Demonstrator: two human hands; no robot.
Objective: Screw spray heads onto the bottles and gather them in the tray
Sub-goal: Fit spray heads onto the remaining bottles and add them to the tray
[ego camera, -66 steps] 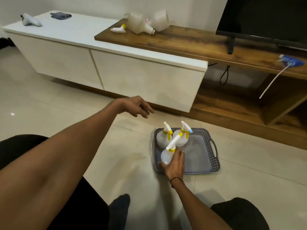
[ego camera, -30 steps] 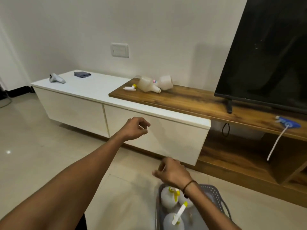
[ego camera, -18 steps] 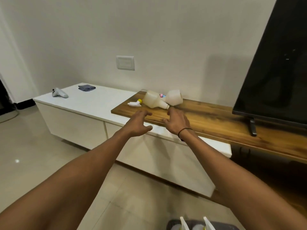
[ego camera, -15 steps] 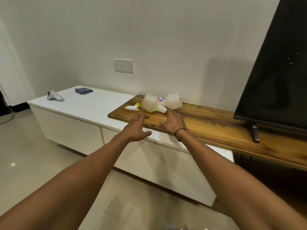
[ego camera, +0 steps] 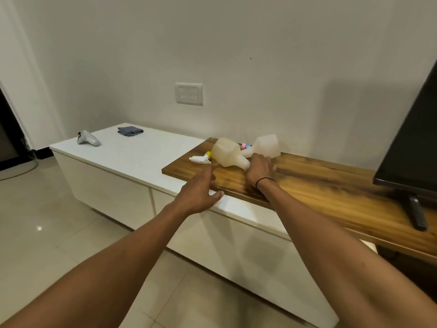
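Two bottles are seen lying on their sides on the wooden bench, near its left end by the wall: the nearer bottle with its neck pointing right, and the far bottle just behind and to the right of it. Neither carries a spray head. A loose white spray head with a yellow collar lies just left of the nearer bottle, and a second head, pink and blue, is glimpsed between the two bottles, mostly hidden. The right hand is laid at the neck of the nearer bottle, its fingers reaching round it; whether a firm grip has closed cannot be told, as the fingertips are hidden. The left hand is stretched out flat with fingers straight, holding nothing, its fingertips close to the nearer bottle and the yellow-collared head. The tray is not in view, so its contents cannot be reported. Judged from this, at least two bottles are left to be fitted with heads and carried to the tray; the step in hand appears to be the picking up of a bottle and its head.
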